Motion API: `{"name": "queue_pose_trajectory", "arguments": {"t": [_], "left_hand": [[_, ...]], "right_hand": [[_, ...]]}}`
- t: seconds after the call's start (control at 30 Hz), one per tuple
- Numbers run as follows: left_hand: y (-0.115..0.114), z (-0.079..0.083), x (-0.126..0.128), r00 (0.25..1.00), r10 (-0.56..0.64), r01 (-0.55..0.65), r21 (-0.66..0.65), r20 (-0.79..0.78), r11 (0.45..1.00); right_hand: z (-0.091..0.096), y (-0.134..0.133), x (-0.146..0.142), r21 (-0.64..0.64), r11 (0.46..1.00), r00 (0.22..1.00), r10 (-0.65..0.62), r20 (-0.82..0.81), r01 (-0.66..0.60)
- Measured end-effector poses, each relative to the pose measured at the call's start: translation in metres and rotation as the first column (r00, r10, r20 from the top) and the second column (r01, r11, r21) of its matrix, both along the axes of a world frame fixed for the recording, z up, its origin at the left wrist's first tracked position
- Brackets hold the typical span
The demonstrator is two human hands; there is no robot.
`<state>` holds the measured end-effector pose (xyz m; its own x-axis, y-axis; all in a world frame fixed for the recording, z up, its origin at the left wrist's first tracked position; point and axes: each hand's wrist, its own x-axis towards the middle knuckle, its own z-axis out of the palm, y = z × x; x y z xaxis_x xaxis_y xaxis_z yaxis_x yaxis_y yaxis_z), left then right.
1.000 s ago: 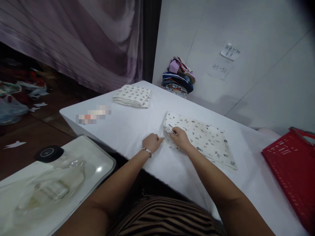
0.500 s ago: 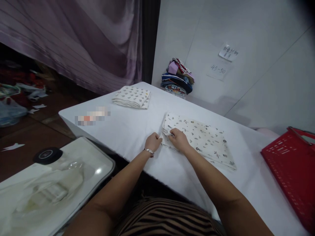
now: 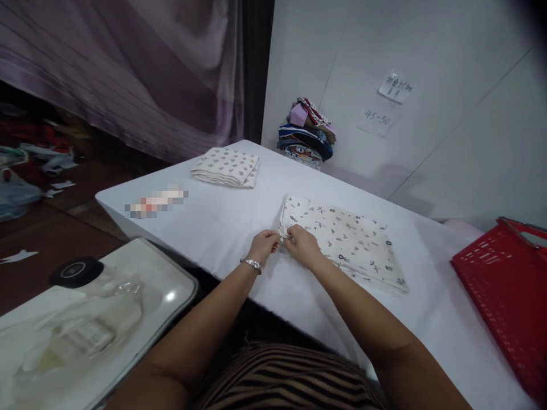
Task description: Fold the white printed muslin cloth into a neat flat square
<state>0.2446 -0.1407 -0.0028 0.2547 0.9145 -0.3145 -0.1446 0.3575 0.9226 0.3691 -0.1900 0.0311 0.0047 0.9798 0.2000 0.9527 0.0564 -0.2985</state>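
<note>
A folded white cloth with small grey and brown motifs lies on the white-covered table in front of me. My right hand is closed on its near left corner, thumb and fingers pinching the layered edge. Just left of it, my left hand, with a silver bracelet at the wrist, pinches the tip of the same corner. Both hands nearly touch. Farther back lies a second folded patterned cloth.
A red plastic basket stands at the right. Against the wall rises a stack of folded clothes. At lower left is a white surface bearing a black round lid and clear plastic wrapping. A blurred patch lies on the table's left.
My right hand has shifted slightly left along the cloth's corner. The left hand's fingers have come up to the corner's tip. The view has turned a little.
</note>
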Motion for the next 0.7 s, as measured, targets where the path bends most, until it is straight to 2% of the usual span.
{"name": "queue_pose_trajectory", "arguments": {"t": [0.1,0.17,0.2,0.27,0.3,0.37,0.43,0.47,0.53,0.6,0.63,0.7], "left_hand": [[0.001,0.002,-0.003,0.999,-0.021,0.021,0.004,0.029,1.0],[0.002,0.004,-0.007,0.996,-0.09,0.089,0.037,0.019,0.995],[0.004,0.005,-0.009,0.991,-0.127,0.13,0.072,-0.037,0.989],[0.005,0.006,-0.013,0.945,-0.142,0.205,0.195,-0.295,0.959],[0.006,0.005,-0.015,0.877,-0.104,0.251,0.263,-0.469,0.932],[0.005,0.003,-0.016,0.652,0.0,0.381,0.328,-0.758,0.864],[0.002,0.0,-0.013,0.44,0.056,0.496,0.295,-0.896,0.817],[0.001,-0.001,-0.01,0.373,0.059,0.535,0.267,-0.926,0.802],[0.0,-0.003,-0.005,0.312,0.057,0.583,0.239,-0.948,0.776],[0.002,-0.004,-0.002,0.33,0.037,0.574,0.232,-0.943,0.785],[0.004,-0.005,-0.001,0.401,0.012,0.527,0.241,-0.916,0.815],[0.01,-0.005,-0.003,0.618,-0.037,0.364,0.244,-0.785,0.899]], "right_hand": [[-0.002,-0.001,0.001,0.009,1.0,1.0,0.001,-0.01,0.0],[-0.004,0.001,0.004,0.013,0.999,0.999,-0.029,-0.04,0.03],[-0.005,0.002,0.006,0.014,0.999,0.997,-0.046,-0.066,0.047],[-0.007,0.005,0.011,0.015,0.998,0.991,-0.054,-0.126,0.056],[-0.008,0.007,0.014,0.017,0.999,0.987,-0.047,-0.152,0.05],[-0.009,0.008,0.018,0.023,0.999,0.983,-0.027,-0.183,0.032],[-0.008,0.009,0.021,0.029,0.999,0.982,-0.021,-0.19,0.027],[-0.007,0.009,0.021,0.033,0.999,0.983,-0.019,-0.185,0.025],[-0.004,0.008,0.022,0.041,0.999,0.987,-0.009,-0.163,0.015],[-0.002,0.008,0.023,0.041,0.999,0.991,0.005,-0.13,0.0],[0.0,0.007,0.023,0.04,0.999,0.994,0.012,-0.113,-0.007],[0.003,0.006,0.025,0.037,0.999,0.997,0.017,-0.072,-0.014]]}}
